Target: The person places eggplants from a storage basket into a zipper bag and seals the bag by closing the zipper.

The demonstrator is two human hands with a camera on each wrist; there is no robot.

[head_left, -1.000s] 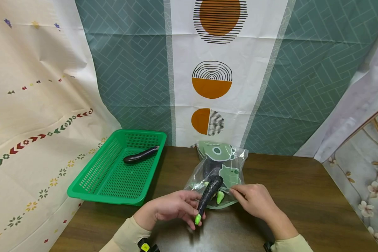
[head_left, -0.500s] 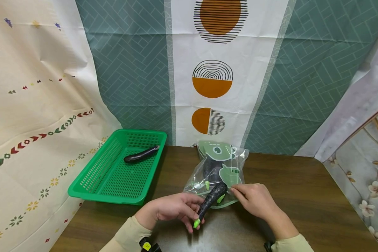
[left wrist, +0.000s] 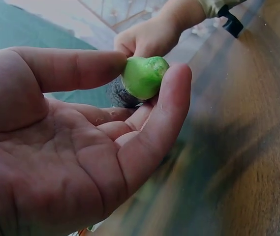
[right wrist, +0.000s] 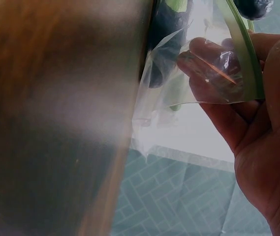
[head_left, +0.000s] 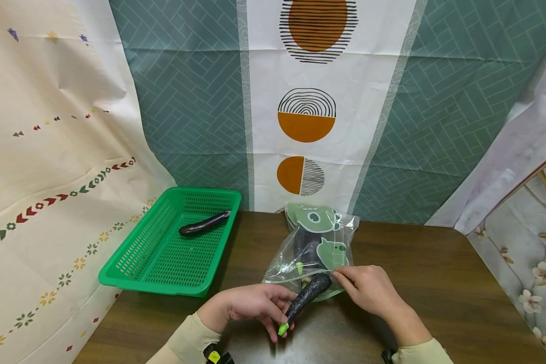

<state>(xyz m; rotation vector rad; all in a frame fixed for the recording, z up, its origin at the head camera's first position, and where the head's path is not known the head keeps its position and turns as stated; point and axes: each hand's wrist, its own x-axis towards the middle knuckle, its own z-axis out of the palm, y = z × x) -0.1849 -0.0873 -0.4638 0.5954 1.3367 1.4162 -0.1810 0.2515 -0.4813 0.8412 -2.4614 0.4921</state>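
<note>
My left hand (head_left: 261, 306) pinches a dark eggplant (head_left: 308, 297) near its green stem. In the left wrist view that stem (left wrist: 143, 77) sits between thumb and fingers. The eggplant's rounded end is at the mouth of a clear zip bag (head_left: 279, 263) with green animal prints; whether it is inside the rim I cannot tell. At the right end of the bag's mouth, my right hand (head_left: 368, 289) pinches the edge, and the green zip strip (right wrist: 245, 54) shows in the right wrist view. Inside the bag lie other eggplants (head_left: 304, 242), partly hidden by the prints.
A green plastic basket (head_left: 154, 287) stands to the left with one eggplant (head_left: 205, 224) in it. The brown wooden table (head_left: 414, 263) runs back to a patterned cloth (head_left: 195, 116). Another cloth (head_left: 50, 192) hangs along the left side.
The left hand has drawn the eggplant slightly down and toward me, so its rounded end moved from over the bag to the mouth. The bag's near rim has lifted a little. The right hand stays put.
</note>
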